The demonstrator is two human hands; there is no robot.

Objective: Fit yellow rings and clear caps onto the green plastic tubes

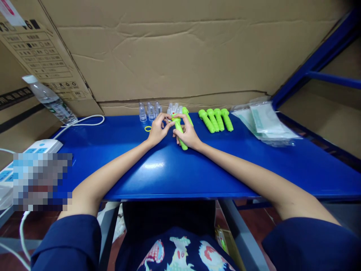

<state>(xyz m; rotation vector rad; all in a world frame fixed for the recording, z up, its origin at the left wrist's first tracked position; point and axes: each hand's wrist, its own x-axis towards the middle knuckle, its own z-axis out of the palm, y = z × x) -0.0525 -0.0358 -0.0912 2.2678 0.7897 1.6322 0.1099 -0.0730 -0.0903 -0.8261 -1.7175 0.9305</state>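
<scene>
A green plastic handle [179, 132] is held just above the middle of the frame, over the blue table [225, 165]. It is gripped around its shaft by the right hand [189, 134], whose fingers are curled closed on it. The left hand [157, 128] is brought to the handle's upper end, its fingertips pinched together there; what, if anything, is pinched between them is too small to be told.

The work at that end is judged to go best if the shaft is kept steady by the right hand while only the left fingertips are moved.

A small yellow ring [148, 128] lies just left of the left hand. Clear small caps [149, 111] stand behind the hands. Four more green handles [216, 120] are laid side by side to the right, and clear plastic bags [263, 120] lie further right. A water bottle [49, 99] is seen at the upper left.
</scene>
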